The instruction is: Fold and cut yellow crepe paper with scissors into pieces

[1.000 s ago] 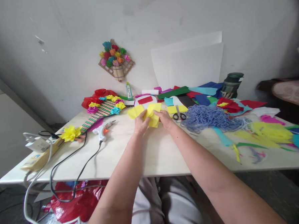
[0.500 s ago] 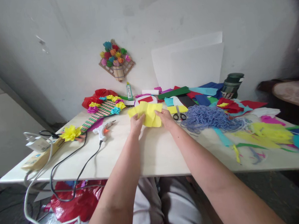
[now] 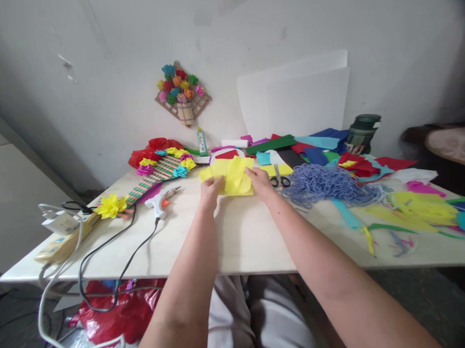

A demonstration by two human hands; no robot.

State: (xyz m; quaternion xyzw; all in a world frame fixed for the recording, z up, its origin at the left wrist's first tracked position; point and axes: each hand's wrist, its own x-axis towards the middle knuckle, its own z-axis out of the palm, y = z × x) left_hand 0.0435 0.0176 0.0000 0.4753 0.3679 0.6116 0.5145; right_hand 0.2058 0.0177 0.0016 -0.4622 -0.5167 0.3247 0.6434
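Between my two hands is a creased sheet of yellow crepe paper [image 3: 231,176], held a little above the table. My left hand [image 3: 210,189] pinches its lower left part, thumb on top. At its right side my right hand [image 3: 259,180] grips the edge between thumb and fingers. Just right of that hand lie scissors [image 3: 279,181] with black handles, blades over a yellow paper piece. Behind the crepe paper are a red paper piece [image 3: 227,154] and a round white shape, partly covered.
A white glue gun [image 3: 158,203] and a power strip [image 3: 60,244] with cables lie left, near a flower-trimmed woven piece [image 3: 158,172]. Tangled blue yarn [image 3: 326,183], paper scraps and a dark green jar [image 3: 363,134] are right. A flower ornament [image 3: 183,96] hangs on the wall.
The yellow crepe paper looks flatter and more spread, with its folds shifted. My hands have moved only slightly and still hold it. The view has shifted a little.
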